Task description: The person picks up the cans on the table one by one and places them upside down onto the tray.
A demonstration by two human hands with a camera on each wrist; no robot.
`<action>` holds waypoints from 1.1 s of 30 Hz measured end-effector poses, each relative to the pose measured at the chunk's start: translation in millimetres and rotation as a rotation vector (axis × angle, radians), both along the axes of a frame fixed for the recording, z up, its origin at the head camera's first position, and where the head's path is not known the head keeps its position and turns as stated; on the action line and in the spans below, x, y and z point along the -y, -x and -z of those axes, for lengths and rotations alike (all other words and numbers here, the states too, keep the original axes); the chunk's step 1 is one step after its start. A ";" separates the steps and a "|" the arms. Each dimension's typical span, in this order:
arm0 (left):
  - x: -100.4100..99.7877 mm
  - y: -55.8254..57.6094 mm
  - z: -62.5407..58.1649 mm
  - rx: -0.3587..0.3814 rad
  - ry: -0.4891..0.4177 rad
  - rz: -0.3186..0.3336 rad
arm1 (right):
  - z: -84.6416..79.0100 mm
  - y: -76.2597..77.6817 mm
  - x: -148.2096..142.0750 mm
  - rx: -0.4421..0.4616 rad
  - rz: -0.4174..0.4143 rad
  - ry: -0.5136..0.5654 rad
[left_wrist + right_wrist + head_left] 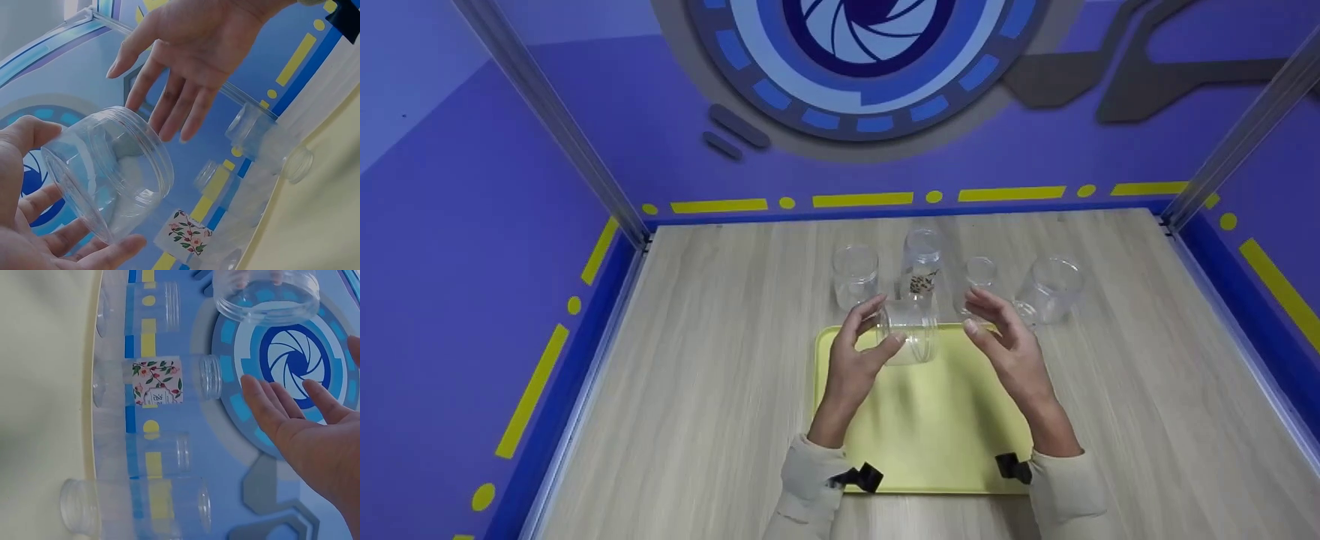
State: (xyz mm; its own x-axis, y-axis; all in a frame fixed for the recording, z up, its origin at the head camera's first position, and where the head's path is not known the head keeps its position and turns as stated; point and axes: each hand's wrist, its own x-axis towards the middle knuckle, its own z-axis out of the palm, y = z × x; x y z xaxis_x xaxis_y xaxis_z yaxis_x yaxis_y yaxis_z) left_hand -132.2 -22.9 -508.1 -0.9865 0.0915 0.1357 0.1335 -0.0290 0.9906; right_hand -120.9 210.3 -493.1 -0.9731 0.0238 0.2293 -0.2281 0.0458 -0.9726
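Observation:
A short, wide clear plastic jar [911, 337] lies sideways in the air over the far part of a yellow tray [930, 450]. My left hand [855, 367] grips it by the base end, thumb on one side and fingers spread round the other. Its threaded rim [152, 146] faces my right hand [1016, 360]. That hand stands apart from the jar, palm turned toward it, fingers loosely bent with nothing between them. In the right wrist view only the jar's rim end [267, 298] shows, at the top.
Behind the tray several clear containers stand in a row: a wide jar [855, 274], a tall one with a floral label [922, 281], a small one [980, 274] and a larger one [1057, 289]. A wood-grain table lies beneath. Blue panels [607, 135] enclose the back and sides.

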 end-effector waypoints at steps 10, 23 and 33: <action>11.1 1.5 2.4 -0.015 0.068 -0.023 | -5.3 -7.3 -13.1 -0.023 0.077 -0.193; 30.7 8.6 0.6 -0.008 0.142 -0.071 | -1.3 -1.8 -35.4 -0.234 0.272 -0.440; 40.2 14.9 -1.2 -0.060 0.226 -0.083 | 4.5 -1.2 -49.9 -0.261 0.354 -0.477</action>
State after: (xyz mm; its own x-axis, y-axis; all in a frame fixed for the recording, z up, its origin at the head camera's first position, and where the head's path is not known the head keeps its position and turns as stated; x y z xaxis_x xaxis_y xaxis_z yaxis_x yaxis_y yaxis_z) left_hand -147.0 -63.0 -506.8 -0.9827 0.0451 0.1797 0.1851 0.2061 0.9609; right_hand -119.7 260.3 -497.6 -0.8357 0.1698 0.5223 -0.3466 0.5746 -0.7414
